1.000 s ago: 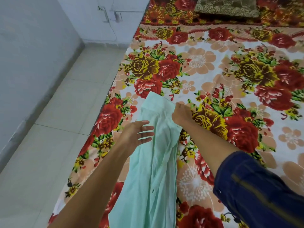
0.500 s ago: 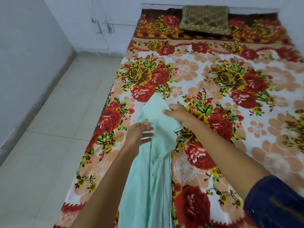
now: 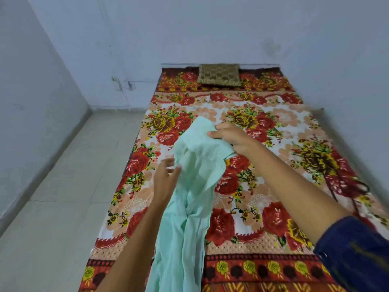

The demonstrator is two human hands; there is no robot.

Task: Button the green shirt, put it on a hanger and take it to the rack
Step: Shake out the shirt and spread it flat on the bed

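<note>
The pale green shirt (image 3: 189, 207) hangs bunched and lengthwise over the near part of the floral bed (image 3: 263, 218). My right hand (image 3: 229, 138) grips its upper end and holds it raised above the sheet. At the shirt's left edge is my left hand (image 3: 166, 178), fingers spread and relaxed, with its fingertips at the fabric and nothing held. No buttons show among the folds.
A gold-brown cushion (image 3: 219, 74) lies at the head of the bed against the back wall. A thin dark object (image 3: 357, 186), too blurred to identify, lies on the bed's right side. Tiled floor (image 3: 63, 197) runs along the left, bounded by walls.
My right hand has closed on the shirt's top end and lifted it off the sheet. The view has pulled back and tilted up. My left hand stays beside the fabric.
</note>
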